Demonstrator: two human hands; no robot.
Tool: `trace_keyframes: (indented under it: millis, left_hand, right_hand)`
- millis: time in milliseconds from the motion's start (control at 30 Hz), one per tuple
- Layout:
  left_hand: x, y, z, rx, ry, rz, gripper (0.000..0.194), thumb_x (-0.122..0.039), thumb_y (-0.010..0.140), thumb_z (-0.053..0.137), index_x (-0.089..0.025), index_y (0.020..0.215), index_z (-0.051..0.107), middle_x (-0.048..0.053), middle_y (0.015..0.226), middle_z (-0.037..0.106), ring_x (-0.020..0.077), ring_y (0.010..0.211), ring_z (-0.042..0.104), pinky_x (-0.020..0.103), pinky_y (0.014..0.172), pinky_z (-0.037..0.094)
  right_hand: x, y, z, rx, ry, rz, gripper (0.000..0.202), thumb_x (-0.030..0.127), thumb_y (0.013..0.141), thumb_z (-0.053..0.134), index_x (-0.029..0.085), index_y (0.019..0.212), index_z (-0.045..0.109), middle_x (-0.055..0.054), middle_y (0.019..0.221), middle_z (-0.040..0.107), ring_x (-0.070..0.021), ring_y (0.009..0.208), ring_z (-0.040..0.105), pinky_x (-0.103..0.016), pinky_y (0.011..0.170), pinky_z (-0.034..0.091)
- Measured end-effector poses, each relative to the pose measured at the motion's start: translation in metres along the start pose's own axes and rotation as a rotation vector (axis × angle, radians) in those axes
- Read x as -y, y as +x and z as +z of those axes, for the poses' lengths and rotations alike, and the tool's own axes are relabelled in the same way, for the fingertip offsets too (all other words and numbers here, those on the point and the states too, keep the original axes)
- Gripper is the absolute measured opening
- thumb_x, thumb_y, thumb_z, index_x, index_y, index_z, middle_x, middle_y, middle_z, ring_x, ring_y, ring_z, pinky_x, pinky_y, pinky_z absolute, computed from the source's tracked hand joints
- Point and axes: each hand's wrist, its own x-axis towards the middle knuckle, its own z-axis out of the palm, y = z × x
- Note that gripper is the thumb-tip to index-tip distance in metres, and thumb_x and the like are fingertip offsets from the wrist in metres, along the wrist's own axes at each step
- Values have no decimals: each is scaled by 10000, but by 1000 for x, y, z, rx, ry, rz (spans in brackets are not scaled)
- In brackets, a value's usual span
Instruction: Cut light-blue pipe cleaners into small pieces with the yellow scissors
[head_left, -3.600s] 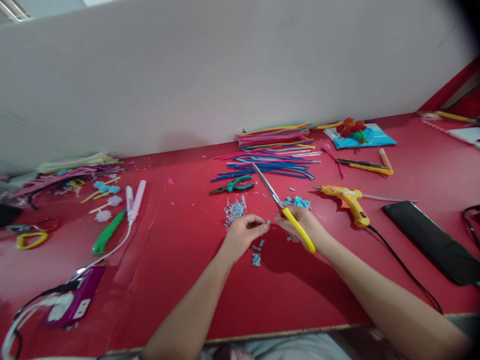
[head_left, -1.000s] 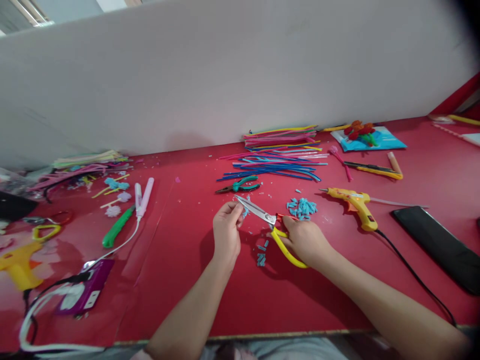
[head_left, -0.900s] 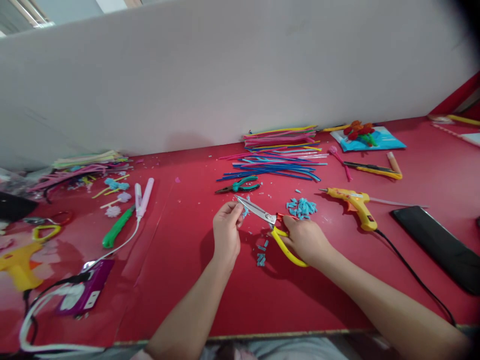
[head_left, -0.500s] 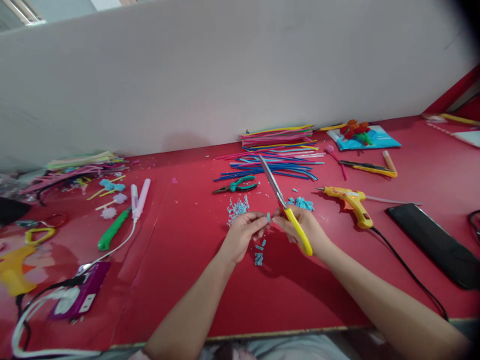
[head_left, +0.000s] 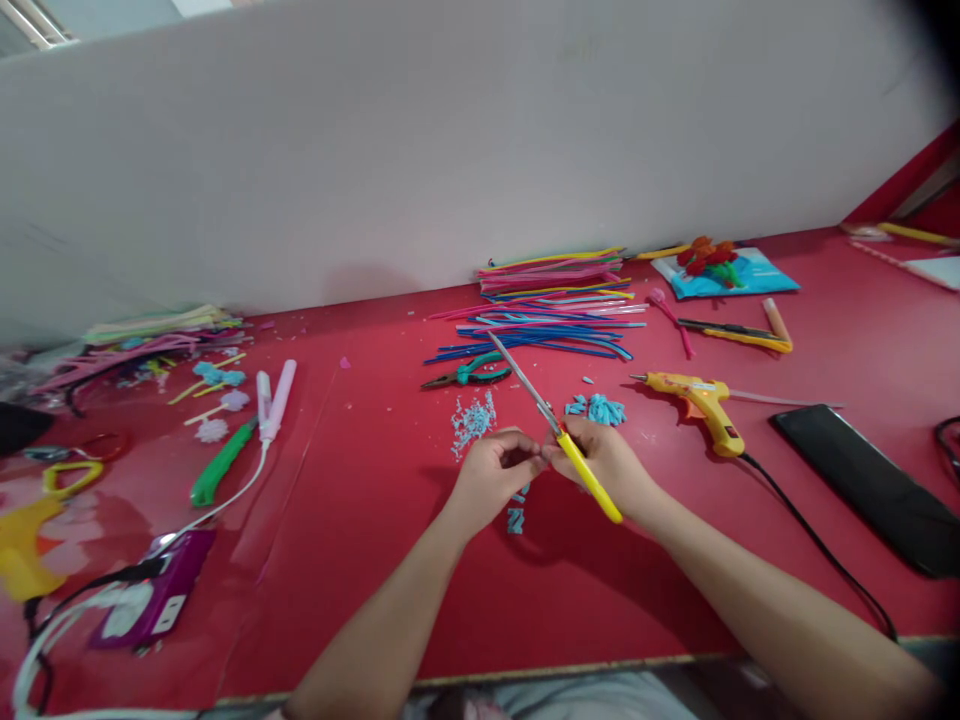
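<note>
scissors [head_left: 568, 449]: at 2 o'clock from left hand [head_left: 489, 482]; long axis 11-to-5 o'clock, blades toward 11; grasped by nearer right hand [head_left: 613, 466]. fingertips of both hands meet; left grip: cannot tell.

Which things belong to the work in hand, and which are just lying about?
Apparently in use:
scissors, in the right hand
short blue pieces near the left hand
blue clippings
heaped blue pieces

Apparently just lying about:
teal pliers
right-side glue gun
black phone-like slab
green-handled tool
</note>
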Motion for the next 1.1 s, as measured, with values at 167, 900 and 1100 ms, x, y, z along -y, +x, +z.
trace_keyframes:
  millis: [167,900,1100]
  left_hand:
    - [0,2,-4,-185,-127,-14,98,-238,625,622,-148,655,599,-28,591,509,64,525,437,183,500,341]
    - [0,8,-22,-498,-541,87,79,-185,629,631,-141,660,573,-43,537,452,23,435,365,154,388,217]
    - [0,8,-21,-494,-535,82,71,-181,635,627,-142,660,574,-43,528,459,23,428,361,155,387,213]
  right_hand:
    - [-5,-2,-6,-33,-221,-92,234,399,703,492,177,653,436,39,564,407,-76,498,349,-193,452,248]
    - [-14,-6,-3,-2,-969,-177,365,517,803,289,180,773,427,-31,579,574,-132,481,511,-244,458,167]
    - [-14,-6,-3,9,-982,-174,367,511,807,282,178,763,428,-37,581,574,-128,485,507,-245,461,163]
